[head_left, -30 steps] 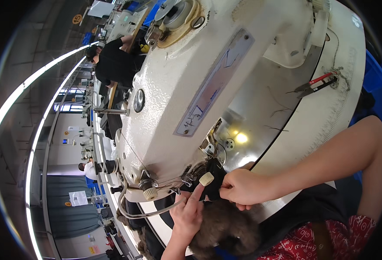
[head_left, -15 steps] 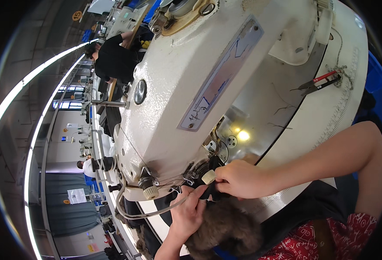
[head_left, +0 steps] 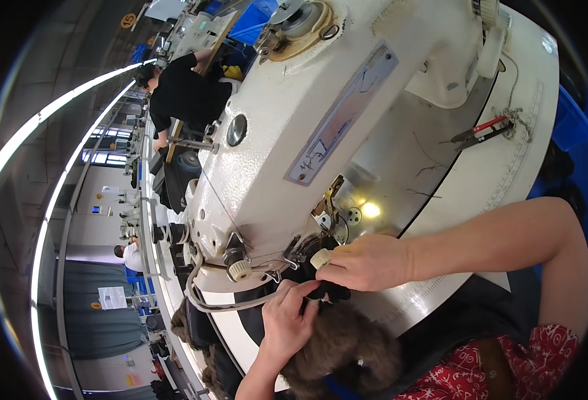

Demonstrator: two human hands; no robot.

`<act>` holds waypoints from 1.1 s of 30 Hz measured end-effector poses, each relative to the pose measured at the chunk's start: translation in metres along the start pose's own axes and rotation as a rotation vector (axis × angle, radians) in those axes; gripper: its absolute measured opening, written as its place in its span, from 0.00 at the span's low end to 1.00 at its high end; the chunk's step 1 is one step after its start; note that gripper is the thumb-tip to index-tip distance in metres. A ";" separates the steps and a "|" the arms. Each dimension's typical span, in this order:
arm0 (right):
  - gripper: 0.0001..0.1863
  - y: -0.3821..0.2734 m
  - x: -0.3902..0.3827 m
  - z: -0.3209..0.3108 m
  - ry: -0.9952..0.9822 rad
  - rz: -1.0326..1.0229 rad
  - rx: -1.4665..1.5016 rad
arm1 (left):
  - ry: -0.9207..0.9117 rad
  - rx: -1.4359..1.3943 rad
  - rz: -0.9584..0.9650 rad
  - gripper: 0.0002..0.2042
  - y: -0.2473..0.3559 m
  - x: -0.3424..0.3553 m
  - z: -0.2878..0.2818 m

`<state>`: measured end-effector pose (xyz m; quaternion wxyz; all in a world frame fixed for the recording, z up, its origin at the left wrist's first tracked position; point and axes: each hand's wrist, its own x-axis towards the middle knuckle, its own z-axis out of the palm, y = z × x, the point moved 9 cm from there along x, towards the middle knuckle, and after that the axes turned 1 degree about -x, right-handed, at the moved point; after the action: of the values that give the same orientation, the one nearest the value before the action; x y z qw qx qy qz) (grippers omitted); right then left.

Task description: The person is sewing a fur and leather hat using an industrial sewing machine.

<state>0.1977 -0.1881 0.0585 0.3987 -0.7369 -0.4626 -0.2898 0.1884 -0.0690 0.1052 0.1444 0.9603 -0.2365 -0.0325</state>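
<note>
My left hand (head_left: 288,319) and my right hand (head_left: 372,262) are close together at the needle end of a white sewing machine (head_left: 267,127). Both pinch a black cloth piece (head_left: 334,291), its edge gathered between the fingertips. Brown fur trim (head_left: 340,340) hangs just below the cloth, beside my left wrist. Right by my right fingers is a cream tension knob (head_left: 320,259), partly covering the grip. The needle and presser foot are mostly hidden behind the machine head. A pale cable (head_left: 222,309) loops to my left hand.
Red-and-black thread snips (head_left: 484,130) lie on the machine bed at right, near loose dark threads (head_left: 430,157). A blue bin (head_left: 576,120) stands beyond the table edge. A person in black (head_left: 186,90) works at the upper left, among more machines.
The view has shifted, so the machine head sits differently in the picture. My right fingers have moved slightly left along the cloth, closer to my left hand. Both hands keep their grip.
</note>
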 end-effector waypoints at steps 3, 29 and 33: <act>0.08 -0.002 -0.002 0.002 -0.054 -0.067 -0.052 | 0.007 -0.016 -0.008 0.13 0.006 0.005 0.000; 0.15 -0.014 -0.015 -0.006 -0.370 -0.349 -0.203 | 0.020 0.185 0.077 0.13 0.022 0.013 0.008; 0.16 -0.014 -0.019 -0.006 -0.397 -0.387 -0.214 | 0.015 0.238 0.027 0.13 0.021 0.013 0.015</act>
<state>0.1767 -0.1984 0.0512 0.1575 -0.7152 -0.6303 -0.2578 0.1883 -0.0965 0.0973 0.0317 0.9675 -0.2506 0.0050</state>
